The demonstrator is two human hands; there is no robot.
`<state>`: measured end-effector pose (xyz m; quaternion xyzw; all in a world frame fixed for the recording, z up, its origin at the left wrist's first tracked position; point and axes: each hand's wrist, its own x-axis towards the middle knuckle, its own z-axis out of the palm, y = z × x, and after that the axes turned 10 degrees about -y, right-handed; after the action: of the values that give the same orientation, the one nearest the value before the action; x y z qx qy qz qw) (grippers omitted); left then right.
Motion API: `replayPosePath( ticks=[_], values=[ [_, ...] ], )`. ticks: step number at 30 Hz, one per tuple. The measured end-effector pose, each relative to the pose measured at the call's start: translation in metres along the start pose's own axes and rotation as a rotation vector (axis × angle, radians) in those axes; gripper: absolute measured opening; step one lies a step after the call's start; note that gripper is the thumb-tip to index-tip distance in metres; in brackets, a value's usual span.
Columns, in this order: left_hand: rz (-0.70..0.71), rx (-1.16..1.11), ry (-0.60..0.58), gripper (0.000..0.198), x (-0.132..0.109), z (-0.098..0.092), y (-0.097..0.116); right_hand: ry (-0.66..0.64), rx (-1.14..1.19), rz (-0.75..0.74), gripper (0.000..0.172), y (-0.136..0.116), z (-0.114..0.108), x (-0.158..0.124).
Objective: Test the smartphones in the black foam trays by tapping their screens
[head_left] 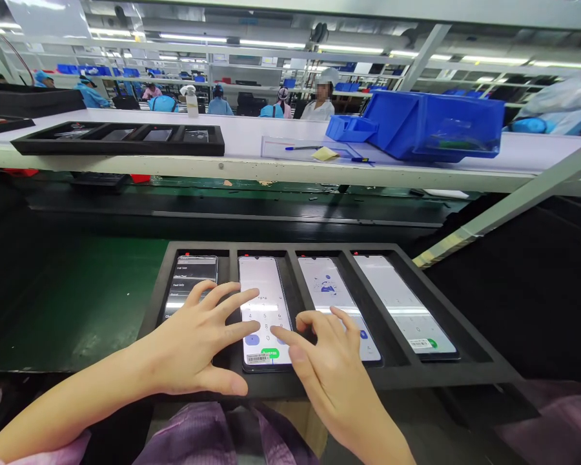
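Note:
Several smartphones lie face up in the slots of a black foam tray (pixel 484 368). My left hand (pixel 201 336) has its fingers spread over the second smartphone (pixel 259 278), whose screen shows a dial pad. On that same screen, my right hand (pixel 332 361) points its index finger at the lower keys, its other fingers loosely bent and holding nothing. Partly behind my left hand is the leftmost smartphone (pixel 193 274), with a dark text menu. The third smartphone (pixel 329 278) shows a blue drawing, and the rightmost smartphone (pixel 401 303) shows a pale keypad with a label near its bottom.
Above the tray runs a white shelf (pixel 242 166) bearing another black tray (pixel 121 150), blue bins (pixel 416 123), pens and a spray bottle (pixel 192 103). A slanted metal post (pixel 503 213) stands at right. Several people work in the background.

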<state>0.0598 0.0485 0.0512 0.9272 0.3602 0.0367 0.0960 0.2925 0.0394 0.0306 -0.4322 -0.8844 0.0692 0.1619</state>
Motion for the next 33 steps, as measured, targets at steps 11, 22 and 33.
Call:
replayPosePath(
  ticks=[11, 22, 33],
  values=[
    [-0.017, 0.017, -0.024, 0.072, 0.000, -0.002, 0.003, 0.089, -0.079, -0.005, 0.037, 0.009, -0.003, -0.011],
    [0.004, -0.002, -0.104, 0.066, 0.001, -0.012, 0.010, 0.010, -0.080, 0.069, 0.037, 0.006, -0.006, -0.013],
    [0.009, 0.034, -0.066, 0.065, -0.006, -0.017, 0.008, 0.236, -0.047, 0.093, 0.037, 0.041, -0.018, -0.037]
  ],
)
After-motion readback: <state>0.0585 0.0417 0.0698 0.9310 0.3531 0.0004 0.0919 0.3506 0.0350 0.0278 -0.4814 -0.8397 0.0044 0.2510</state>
